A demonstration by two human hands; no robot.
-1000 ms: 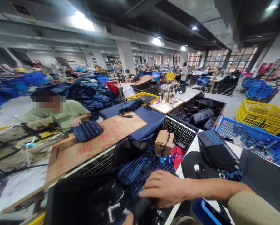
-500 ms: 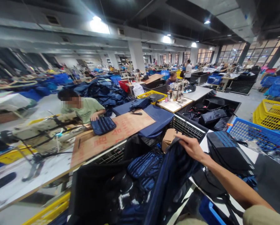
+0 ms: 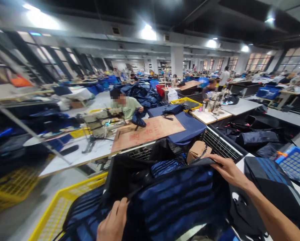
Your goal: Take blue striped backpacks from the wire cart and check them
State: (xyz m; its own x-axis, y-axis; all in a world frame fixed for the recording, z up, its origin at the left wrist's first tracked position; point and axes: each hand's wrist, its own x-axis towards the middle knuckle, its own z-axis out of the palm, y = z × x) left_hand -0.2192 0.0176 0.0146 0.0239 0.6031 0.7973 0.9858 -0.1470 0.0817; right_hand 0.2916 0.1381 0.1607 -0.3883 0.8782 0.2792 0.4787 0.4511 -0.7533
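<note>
A navy bag piece with dark stripes [image 3: 180,194] is stretched between my two hands across the front of the head view. My left hand [image 3: 113,219] closes on its left edge, low in the view. Along the upper right edge, my right hand [image 3: 227,169] pinches the fabric between thumb and fingers. Behind the piece, more striped navy bag pieces [image 3: 166,167] lie in a black-lined bin [image 3: 122,170], partly covered. A brown cardboard box [image 3: 198,151] sits just beyond my right hand.
At left front, a yellow basket [image 3: 56,209] holds navy bags. A black bag with blue stripes [image 3: 270,190] lies to the right, near a blue basket [image 3: 296,164]. Across the bin, a co-worker [image 3: 129,107] sits by a sewing machine [image 3: 102,122], handling a navy piece.
The view has swung left. My left hand has come into view on the bag piece. The piece, earlier hanging from my right hand, is now spread sideways.
</note>
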